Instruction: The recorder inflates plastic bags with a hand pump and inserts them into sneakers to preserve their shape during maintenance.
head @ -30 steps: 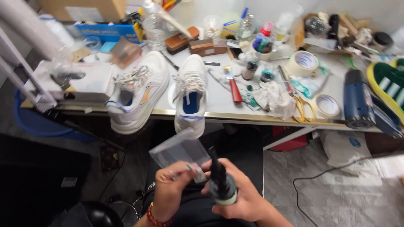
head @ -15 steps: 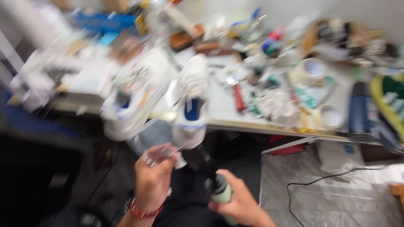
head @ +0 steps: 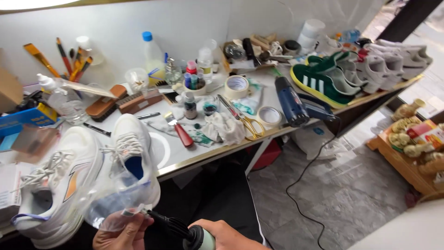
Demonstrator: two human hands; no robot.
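Both hands sit low in the frame: left hand (head: 121, 233) pinches a clear plastic bag (head: 121, 200), right hand (head: 225, 235) grips a black-nozzled tool (head: 178, 229) poked at its mouth. Seemingly bagging or filling; next calls for steady aim.

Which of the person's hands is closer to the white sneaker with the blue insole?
Left. The left hand sits just below the white sneaker, holding a clear plastic bag. The right hand is farther right, gripping a dark tool.
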